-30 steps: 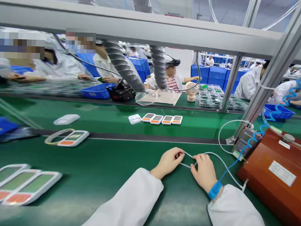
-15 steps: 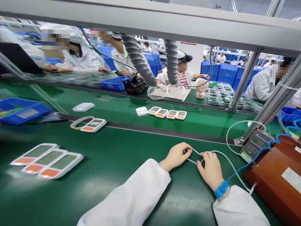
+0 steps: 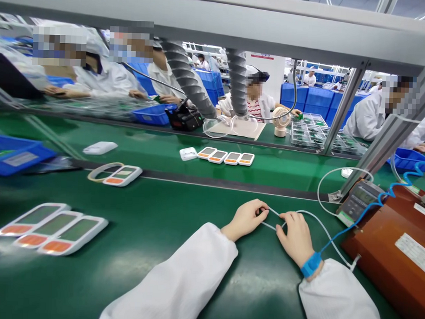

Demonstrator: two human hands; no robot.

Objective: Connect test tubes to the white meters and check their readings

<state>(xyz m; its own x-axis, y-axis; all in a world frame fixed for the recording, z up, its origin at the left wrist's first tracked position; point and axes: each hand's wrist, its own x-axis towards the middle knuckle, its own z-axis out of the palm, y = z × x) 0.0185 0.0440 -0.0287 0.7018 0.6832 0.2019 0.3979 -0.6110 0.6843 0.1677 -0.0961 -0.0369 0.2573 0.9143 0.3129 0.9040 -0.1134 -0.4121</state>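
Observation:
A thin white cable (image 3: 274, 211) is stretched in a small loop between my two hands, just above the green bench. My left hand (image 3: 247, 219) pinches one end of that loop with thumb and fingertips. Opposite it, the fingers of my right hand (image 3: 295, 237) are bent round the cable. What lies under the fingertips is hidden. A blue wrist strap (image 3: 312, 265) with a coiled blue cord sits on my right wrist. From my right hand the cable arcs over to the reddish-brown box (image 3: 377, 244).
Left of my arms lie three white devices (image 3: 68, 231) with grey screens and orange panels. Another device (image 3: 123, 176) rests by a pale ring, and several more (image 3: 217, 156) lie on the far strip. A handheld meter (image 3: 359, 199) leans near the metal post (image 3: 346, 108). Co-workers sit opposite.
The view has turned slightly right, so the bench items appear farther left. Both hands keep their hold on the cable, with hardly any movement between them.

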